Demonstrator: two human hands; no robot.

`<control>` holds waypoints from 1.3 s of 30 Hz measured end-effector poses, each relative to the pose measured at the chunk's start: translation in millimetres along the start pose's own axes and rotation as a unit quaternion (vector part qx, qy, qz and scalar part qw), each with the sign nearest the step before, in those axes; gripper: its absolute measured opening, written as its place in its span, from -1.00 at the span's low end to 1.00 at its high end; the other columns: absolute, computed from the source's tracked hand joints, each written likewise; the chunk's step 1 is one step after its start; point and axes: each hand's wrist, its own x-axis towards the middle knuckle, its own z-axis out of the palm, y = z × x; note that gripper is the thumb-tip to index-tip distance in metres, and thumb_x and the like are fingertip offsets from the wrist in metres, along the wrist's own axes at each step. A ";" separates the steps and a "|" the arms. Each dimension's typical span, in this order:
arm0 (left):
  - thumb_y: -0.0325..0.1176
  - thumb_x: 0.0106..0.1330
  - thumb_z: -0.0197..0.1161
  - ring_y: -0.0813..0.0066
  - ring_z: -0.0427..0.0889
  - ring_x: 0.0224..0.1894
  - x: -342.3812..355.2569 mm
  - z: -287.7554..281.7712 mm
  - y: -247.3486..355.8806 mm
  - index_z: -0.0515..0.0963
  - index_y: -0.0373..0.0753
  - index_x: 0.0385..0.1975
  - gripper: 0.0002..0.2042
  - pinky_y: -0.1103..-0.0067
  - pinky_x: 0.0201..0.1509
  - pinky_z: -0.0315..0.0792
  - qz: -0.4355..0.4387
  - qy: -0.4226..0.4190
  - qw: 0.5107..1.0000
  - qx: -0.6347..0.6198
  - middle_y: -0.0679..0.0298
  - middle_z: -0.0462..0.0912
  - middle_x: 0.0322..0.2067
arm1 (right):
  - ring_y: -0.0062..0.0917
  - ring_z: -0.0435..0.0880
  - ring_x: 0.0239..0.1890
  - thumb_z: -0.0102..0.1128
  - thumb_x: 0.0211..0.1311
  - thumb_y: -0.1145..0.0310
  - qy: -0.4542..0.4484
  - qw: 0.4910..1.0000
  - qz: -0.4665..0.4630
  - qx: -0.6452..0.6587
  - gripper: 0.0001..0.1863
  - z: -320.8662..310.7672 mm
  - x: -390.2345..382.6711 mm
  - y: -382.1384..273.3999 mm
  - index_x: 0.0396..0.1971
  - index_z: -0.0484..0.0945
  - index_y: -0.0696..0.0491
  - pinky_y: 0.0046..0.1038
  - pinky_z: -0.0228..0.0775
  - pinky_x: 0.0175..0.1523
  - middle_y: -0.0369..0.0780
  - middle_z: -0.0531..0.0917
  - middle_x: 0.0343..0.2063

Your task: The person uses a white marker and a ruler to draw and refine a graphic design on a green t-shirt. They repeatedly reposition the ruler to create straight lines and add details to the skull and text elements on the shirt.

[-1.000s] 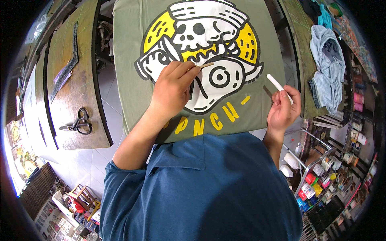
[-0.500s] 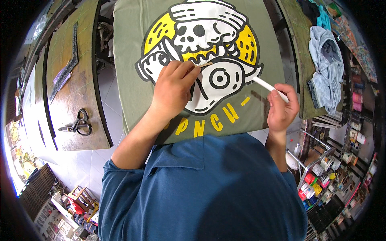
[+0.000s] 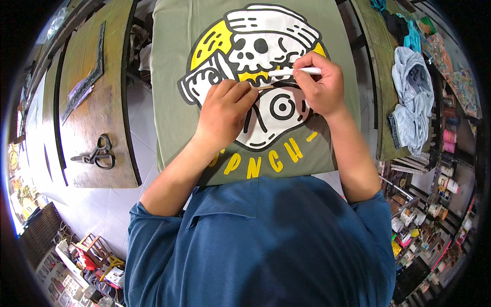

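An olive-green shirt (image 3: 174, 123) is spread flat before me, printed with a white, black and yellow skull design and yellow lettering below it. My left hand (image 3: 225, 112) rests on the design with fingers closed round a thin tan stick (image 3: 265, 87) that points right. My right hand (image 3: 323, 89) grips a white pen-like stick (image 3: 281, 72), held nearly level over the yellow part beneath the skull's teeth, just above the tan stick. Whether the white tip touches the fabric I cannot tell.
Black scissors (image 3: 105, 162) and a dark angled ruler (image 3: 87, 87) lie on a wooden board at left. On the right board are pale blue clothes (image 3: 411, 87). Paint containers (image 3: 419, 217) crowd the lower right, and a wooden chair (image 3: 99, 245) stands at lower left.
My right hand has swung up and left across the design with the white stick. My left hand stays near the same spot; the view has shifted slightly.
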 end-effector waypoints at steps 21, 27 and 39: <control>-0.55 -0.12 0.18 0.35 0.47 -0.17 -0.7 -0.3 1.5 0.52 -0.21 -0.20 -0.63 0.48 -0.13 0.34 -0.008 -0.012 1.000 0.011 0.31 0.53 -0.23 | -0.72 0.47 -0.68 0.11 -0.11 0.49 -0.020 0.999 -0.036 -0.024 -0.96 1.6 -3.2 -0.9 -0.60 0.50 0.13 -0.63 0.28 -0.56 -0.28 0.54 -0.72; -0.55 -0.11 0.19 0.35 0.47 -0.17 -0.8 -0.5 1.8 0.52 -0.21 -0.21 -0.64 0.48 -0.13 0.34 -0.013 -0.016 1.000 0.014 0.31 0.53 -0.22 | -0.70 0.48 -0.68 0.11 -0.12 0.49 -0.039 0.997 -0.046 -0.052 -0.95 3.2 -3.2 -4.8 -0.61 0.49 0.14 -0.62 0.29 -0.56 -0.27 0.54 -0.73; -0.55 -0.13 0.19 0.35 0.48 -0.18 -0.7 1.2 1.4 0.52 -0.21 -0.21 -0.63 0.48 -0.14 0.34 -0.011 -0.003 1.000 0.007 0.31 0.54 -0.24 | -0.65 0.52 -0.71 0.12 -0.14 0.51 -0.012 0.996 -0.068 -0.063 -0.97 3.8 -2.3 -4.8 -0.62 0.49 0.14 -0.62 0.29 -0.58 -0.24 0.55 -0.72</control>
